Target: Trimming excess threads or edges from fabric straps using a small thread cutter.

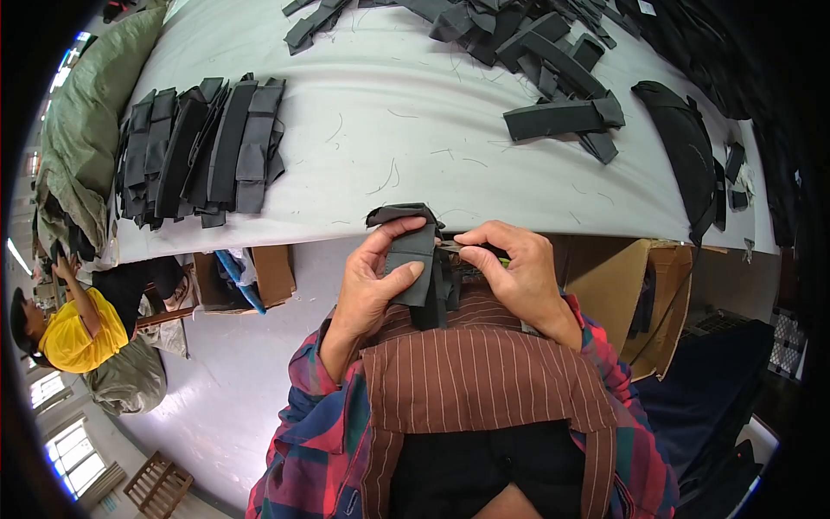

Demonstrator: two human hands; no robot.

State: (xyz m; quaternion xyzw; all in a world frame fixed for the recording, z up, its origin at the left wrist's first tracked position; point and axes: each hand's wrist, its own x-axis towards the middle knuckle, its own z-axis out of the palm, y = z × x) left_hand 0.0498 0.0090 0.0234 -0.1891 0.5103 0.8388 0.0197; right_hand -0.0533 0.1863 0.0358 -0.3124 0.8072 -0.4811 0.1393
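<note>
My left hand (370, 281) pinches a dark grey fabric strip (410, 268), thumb on its face and fingers behind. The strip hangs just off the table's front edge, its upper end folded over and more dark cloth dangling below. Close against its right edge, my right hand (512, 264) is closed round a small tool with a thin metal tip (450, 247). A bit of green shows by the palm; the fingers hide most of the tool. The tip meets or nearly meets the strip; I cannot tell which.
A white-covered table (346, 173) carries a row of dark strips (203, 151) at left, a loose heap (553, 65) at far right, and scattered thread ends. A black fabric piece (679, 147) lies at right. Below stands a cardboard box (614, 285). A person in yellow (86, 333) is at left.
</note>
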